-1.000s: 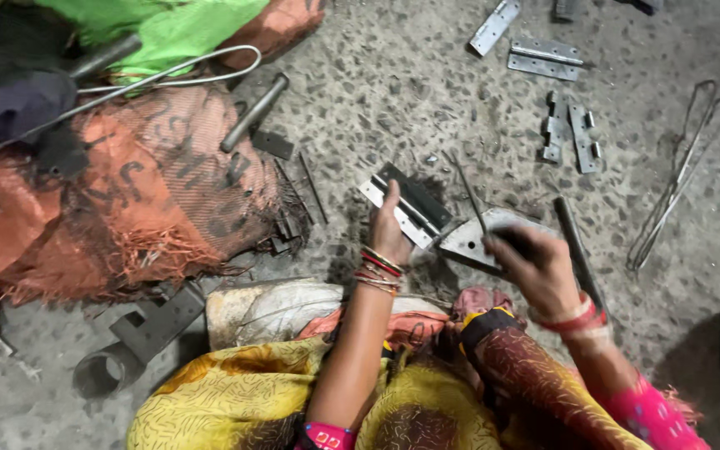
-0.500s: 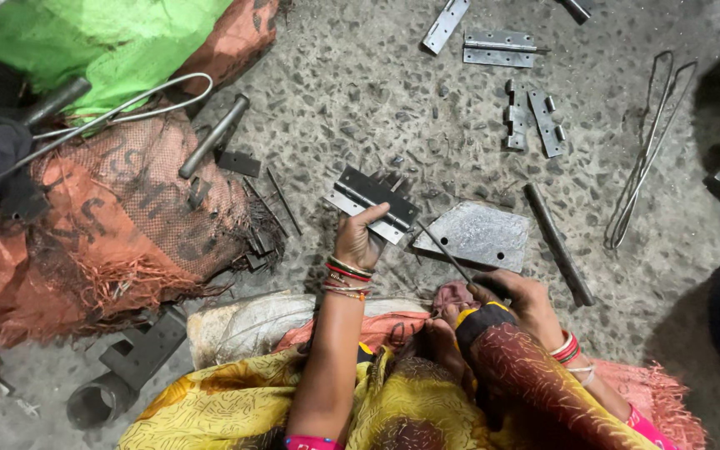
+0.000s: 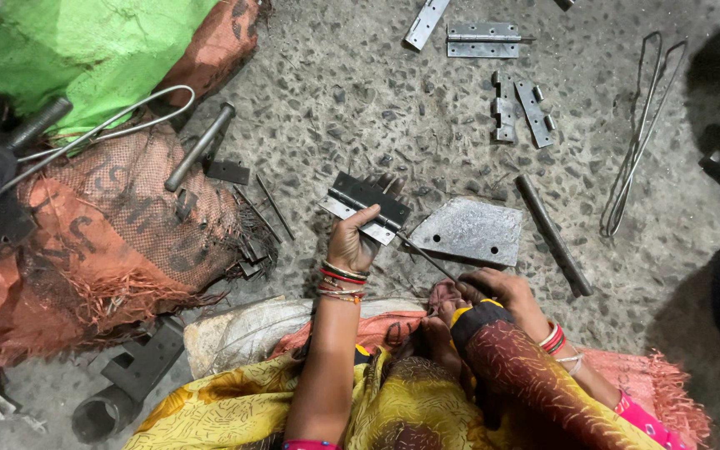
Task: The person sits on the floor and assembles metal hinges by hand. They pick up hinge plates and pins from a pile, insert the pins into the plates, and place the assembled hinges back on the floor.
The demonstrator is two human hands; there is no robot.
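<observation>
My left hand [image 3: 353, 242] grips a metal hinge [image 3: 366, 206] with a dark leaf and a bright edge, held just above the speckled stone floor. A thin metal pin [image 3: 427, 257] runs from the hinge down to my right hand [image 3: 493, 287], which pinches its lower end near my knee. Just right of the hinge, a flat grey metal plate [image 3: 470, 230] with holes lies on the floor.
Orange and green sacks [image 3: 110, 208] with a wire loop and a steel rod [image 3: 199, 147] lie left. More hinges [image 3: 483, 39] and hinge leaves [image 3: 520, 108] lie at the top, a bent wire [image 3: 639, 142] and a dark bar [image 3: 553, 234] right. A pipe fitting [image 3: 122, 385] sits lower left.
My right hand has dropped from the grey plate toward my knee, now holding the thin pin. My left hand keeps the hinge; the view has shifted slightly.
</observation>
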